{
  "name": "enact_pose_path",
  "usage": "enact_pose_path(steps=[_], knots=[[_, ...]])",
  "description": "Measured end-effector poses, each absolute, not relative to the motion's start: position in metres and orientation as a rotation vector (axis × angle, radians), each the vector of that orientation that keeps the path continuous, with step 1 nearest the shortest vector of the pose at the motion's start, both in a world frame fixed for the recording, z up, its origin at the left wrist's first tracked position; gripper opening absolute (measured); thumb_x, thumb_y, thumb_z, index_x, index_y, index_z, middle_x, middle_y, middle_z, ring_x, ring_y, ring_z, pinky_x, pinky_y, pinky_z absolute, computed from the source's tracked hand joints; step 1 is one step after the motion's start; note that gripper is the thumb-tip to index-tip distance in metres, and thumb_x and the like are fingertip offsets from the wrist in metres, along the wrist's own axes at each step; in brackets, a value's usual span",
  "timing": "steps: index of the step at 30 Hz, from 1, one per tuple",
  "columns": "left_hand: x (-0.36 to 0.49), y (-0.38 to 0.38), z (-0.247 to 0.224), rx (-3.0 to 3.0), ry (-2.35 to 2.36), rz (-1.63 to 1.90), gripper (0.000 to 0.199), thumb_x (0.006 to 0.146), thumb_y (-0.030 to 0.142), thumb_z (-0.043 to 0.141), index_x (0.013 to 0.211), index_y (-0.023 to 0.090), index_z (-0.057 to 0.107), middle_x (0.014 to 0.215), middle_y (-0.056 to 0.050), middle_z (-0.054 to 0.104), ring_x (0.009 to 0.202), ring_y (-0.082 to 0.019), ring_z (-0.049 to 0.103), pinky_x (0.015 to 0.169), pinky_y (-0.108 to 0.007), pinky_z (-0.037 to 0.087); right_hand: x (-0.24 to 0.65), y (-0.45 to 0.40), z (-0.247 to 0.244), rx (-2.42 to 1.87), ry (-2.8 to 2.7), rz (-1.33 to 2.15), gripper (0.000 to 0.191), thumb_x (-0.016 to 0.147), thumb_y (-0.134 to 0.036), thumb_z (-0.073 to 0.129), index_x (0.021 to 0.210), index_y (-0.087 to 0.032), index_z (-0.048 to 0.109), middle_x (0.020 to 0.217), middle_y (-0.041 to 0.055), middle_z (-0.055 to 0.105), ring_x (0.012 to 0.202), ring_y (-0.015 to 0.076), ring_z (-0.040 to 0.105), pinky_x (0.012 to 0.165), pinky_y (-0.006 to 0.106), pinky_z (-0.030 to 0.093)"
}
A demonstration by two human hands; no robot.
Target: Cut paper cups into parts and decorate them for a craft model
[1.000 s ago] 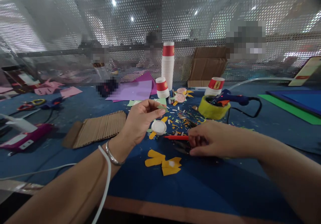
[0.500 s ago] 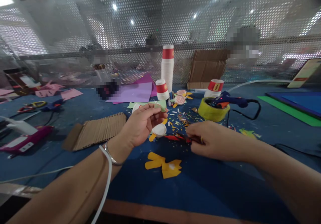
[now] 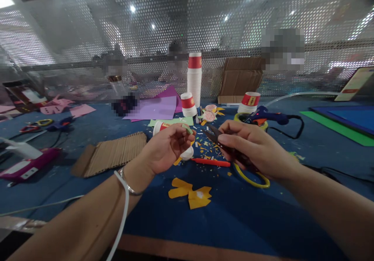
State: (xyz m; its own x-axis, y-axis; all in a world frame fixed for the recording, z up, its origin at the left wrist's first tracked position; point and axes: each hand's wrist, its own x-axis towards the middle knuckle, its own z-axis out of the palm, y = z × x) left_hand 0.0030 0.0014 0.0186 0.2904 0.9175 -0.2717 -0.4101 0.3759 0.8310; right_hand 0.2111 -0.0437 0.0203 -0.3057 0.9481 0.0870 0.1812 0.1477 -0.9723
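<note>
My left hand (image 3: 168, 146) pinches a small piece of light green paper (image 3: 187, 129) between thumb and fingers. Dark-bladed scissors (image 3: 214, 134) with a yellow handle loop are gripped in my right hand (image 3: 248, 144), blades pointing left toward the green piece without touching it. Below the hands a red pen (image 3: 212, 162) lies among paper scraps. A white cup lid or base (image 3: 187, 153) with orange paper shows partly behind my left hand. Nearer to me lie orange paper cutouts (image 3: 200, 198). A red and white cup (image 3: 160, 127) is partly hidden behind my left wrist.
A tall cup stack (image 3: 194, 82) stands at the back centre, near purple paper (image 3: 159, 108). Corrugated cardboard (image 3: 117, 154) lies at left. At right a glue gun (image 3: 269, 117) rests on a yellow tape roll (image 3: 264, 126), its black cord trailing.
My right hand has lifted the scissors from the table beside the red pen and turned the blades toward my left hand. My left hand has barely moved.
</note>
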Motion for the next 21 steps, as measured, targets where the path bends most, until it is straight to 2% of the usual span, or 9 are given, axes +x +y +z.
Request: enact_pose_path(steps=[3,8,15,21], knots=[[0.003,-0.001,0.019,0.720,0.805,0.955,0.015,0.081,0.008,0.056,0.069,0.015,0.063,0.067,0.000,0.064,0.056,-0.006,0.060,0.056,-0.015,0.052,0.209,-0.045,0.019,-1.076,-1.648,1.248,0.033,0.094,-0.053,0.058,0.087,-0.022,0.051,0.055,-0.0065,0.054,0.037,0.0051,0.040,0.036,0.018,0.029],[0.003,-0.003,0.019,0.735,0.756,0.902,0.012,0.076,0.008,0.058,0.067,0.015,0.060,0.064,0.002,0.060,0.055,-0.006,0.059,0.057,-0.015,0.052,0.206,-0.048,0.019,-1.078,-1.716,1.265,0.040,0.096,-0.058,0.055,0.083,-0.021,0.054,0.056,-0.0063,0.052,0.039,0.0043,0.040,0.038,0.017,0.028],[0.002,-0.007,0.014,0.979,0.701,0.945,0.007,0.073,0.010,0.072,0.075,0.015,0.067,0.068,0.003,0.062,0.064,-0.007,0.062,0.066,-0.016,0.051,0.204,-0.048,0.017,-1.067,-1.660,1.274,0.039,0.094,-0.059,0.057,0.083,-0.021,0.055,0.056,-0.0070,0.048,0.041,0.0053,0.038,0.039,0.019,0.028],[0.004,-0.011,0.009,1.494,0.842,1.117,0.004,0.079,0.021,0.076,0.080,0.018,0.073,0.073,0.000,0.067,0.065,-0.011,0.061,0.063,-0.025,0.049,0.202,-0.046,0.016,-1.040,-1.537,1.189,0.039,0.090,-0.057,0.064,0.084,-0.020,0.057,0.058,-0.0065,0.047,0.044,0.0066,0.038,0.042,0.022,0.028]])
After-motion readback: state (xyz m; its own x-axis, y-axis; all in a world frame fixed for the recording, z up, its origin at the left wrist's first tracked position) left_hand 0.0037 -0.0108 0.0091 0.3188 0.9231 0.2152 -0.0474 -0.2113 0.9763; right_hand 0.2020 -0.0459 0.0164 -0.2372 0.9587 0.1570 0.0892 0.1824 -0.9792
